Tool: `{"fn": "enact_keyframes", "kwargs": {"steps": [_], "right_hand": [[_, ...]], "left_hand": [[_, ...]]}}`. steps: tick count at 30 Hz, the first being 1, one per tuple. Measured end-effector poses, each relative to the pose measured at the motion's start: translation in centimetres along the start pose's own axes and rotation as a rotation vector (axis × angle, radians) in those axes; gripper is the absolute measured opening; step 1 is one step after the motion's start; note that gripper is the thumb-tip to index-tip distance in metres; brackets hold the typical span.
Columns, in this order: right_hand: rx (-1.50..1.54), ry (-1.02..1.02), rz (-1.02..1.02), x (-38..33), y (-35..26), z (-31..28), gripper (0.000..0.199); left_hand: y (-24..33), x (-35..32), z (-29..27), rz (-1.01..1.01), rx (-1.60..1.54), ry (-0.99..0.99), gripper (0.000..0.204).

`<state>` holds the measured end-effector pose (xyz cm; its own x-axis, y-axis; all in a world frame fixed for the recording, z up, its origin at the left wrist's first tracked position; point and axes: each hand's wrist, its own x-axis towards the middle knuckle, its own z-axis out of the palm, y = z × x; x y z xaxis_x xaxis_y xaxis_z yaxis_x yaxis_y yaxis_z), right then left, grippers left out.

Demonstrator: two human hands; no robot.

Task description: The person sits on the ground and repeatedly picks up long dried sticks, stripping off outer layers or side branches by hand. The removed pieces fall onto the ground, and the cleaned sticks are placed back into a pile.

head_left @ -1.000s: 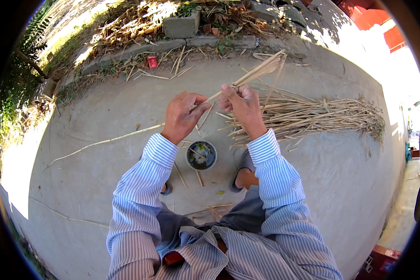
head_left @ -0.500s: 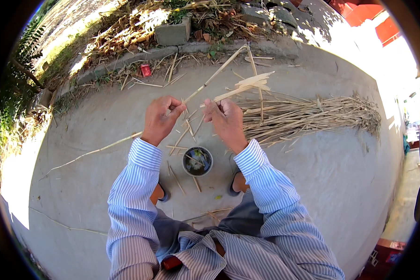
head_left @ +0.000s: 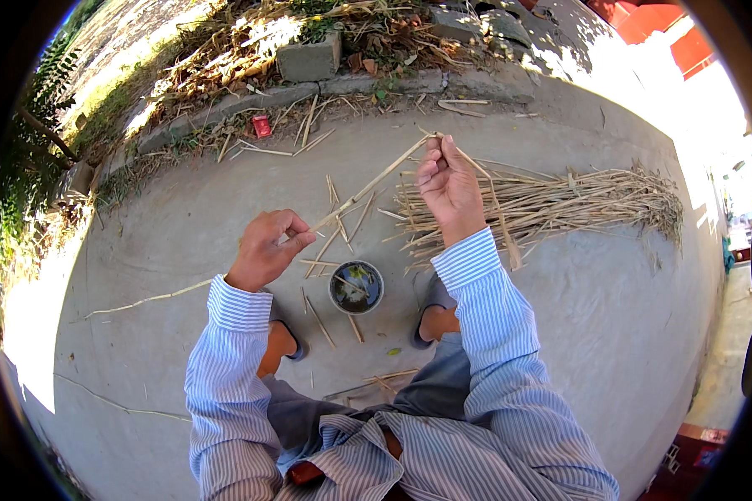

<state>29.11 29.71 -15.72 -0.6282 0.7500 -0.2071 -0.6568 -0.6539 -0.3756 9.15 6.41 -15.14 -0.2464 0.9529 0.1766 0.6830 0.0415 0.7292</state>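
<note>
Pinch grip, two-handed: left hand (head_left: 267,248) and right hand (head_left: 451,185) on one slender pale-tan dry plant stalk (head_left: 372,185), axis slanting forward-right between them, bent near the right fingertips

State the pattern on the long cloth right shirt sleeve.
The long cloth right shirt sleeve has narrow blue-and-white stripes; head view.

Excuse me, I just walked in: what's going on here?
A person in a blue-and-white striped shirt is handling a long, pale, dry stalk. The left hand holds it lower down; the right hand is raised, its grip near a bend from which a pale strip hangs down. A pile of straw-coloured stalks lies to the right on the grey floor. A round, pale-rimmed container of dark liquid stands in the middle, with short, tan stalk pieces scattered around it.
</note>
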Motion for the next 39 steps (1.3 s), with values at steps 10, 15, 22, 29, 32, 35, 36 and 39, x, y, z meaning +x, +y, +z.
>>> {"fn": "enact_keyframes", "kwargs": {"steps": [10, 15, 22, 29, 32, 35, 36, 39], "right_hand": [[-0.611, 0.041, -0.154, -1.3, 1.1, 0.3, 0.02], [-0.525, 0.055, -0.124, -1.1, 1.1, -0.2, 0.024], [-0.959, 0.016, -0.272, -2.3, 3.5, 0.5, 0.032], [-1.13, -0.114, 0.462, -2.9, 5.1, 0.6, 0.037], [-1.391, -0.22, 0.573, -1.4, 6.1, -0.3, 0.045], [-1.655, -0.2, 0.088, 1.6, 6.8, -0.3, 0.051], [-1.669, -0.16, -0.158, 2.5, 6.0, 0.0, 0.052], [-1.176, -0.338, -0.086, 1.5, 4.8, 2.6, 0.051]], "left_hand": [[-1.9, -0.8, -1.3, -0.055, 0.007, 0.1, 0.012], [-1.8, -1.4, -1.9, -0.038, 0.072, 0.176, 0.012], [0.2, -0.8, -1.5, -0.081, 0.009, 0.254, 0.012], [-0.5, -0.4, -2.2, 0.084, 0.151, 0.316, 0.015], [-1.0, -0.8, -2.5, 0.048, 0.103, 0.314, 0.015], [-0.5, -0.6, -2.5, 0.038, 0.143, 0.308, 0.014], [-0.4, -0.6, -2.4, 0.05, 0.136, 0.311, 0.014], [-0.6, -0.8, -2.8, 0.073, 0.122, 0.312, 0.014]]}}
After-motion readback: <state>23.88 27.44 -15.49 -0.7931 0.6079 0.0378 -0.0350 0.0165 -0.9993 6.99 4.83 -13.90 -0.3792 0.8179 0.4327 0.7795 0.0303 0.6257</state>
